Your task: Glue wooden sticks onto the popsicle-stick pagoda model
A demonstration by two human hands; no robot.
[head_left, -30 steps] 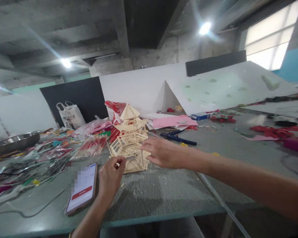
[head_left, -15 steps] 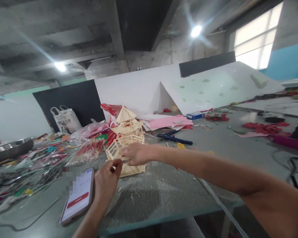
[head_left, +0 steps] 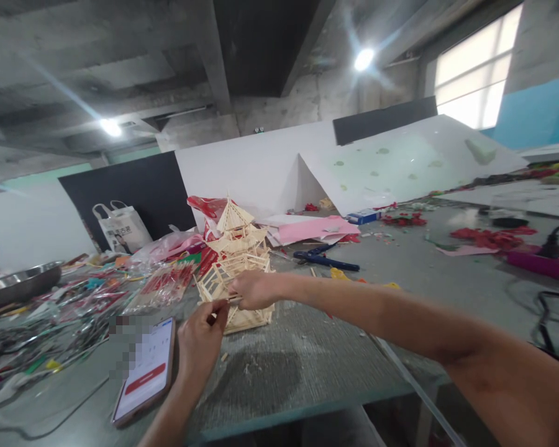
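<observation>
A tiered pagoda model (head_left: pixel 236 245) built of thin pale wooden sticks stands upright near the table's front edge. At its lower front my left hand (head_left: pixel 204 332) is closed, thumb and forefinger pinched together on what looks like a thin wooden stick (head_left: pixel 233 300). Reaching in from the right, my right hand (head_left: pixel 254 290) has its fingers bent against the model's lower tier, close to the left fingertips. Those right fingers are partly hidden, and what they grip is too small to make out. A phone (head_left: pixel 145 371) with a lit screen lies beside my left wrist.
Dark blue pliers (head_left: pixel 327 257) lie behind my right forearm. Bagged sticks (head_left: pixel 165 282) and tangled wires (head_left: pixel 69 329) crowd the left, near a metal bowl (head_left: pixel 21 282). Pink paper (head_left: pixel 312 230) is behind the model. A purple power strip (head_left: pixel 540 264) sits far right.
Both hands stay at the model's lower front with hardly any movement. The whole view has shifted slightly.
</observation>
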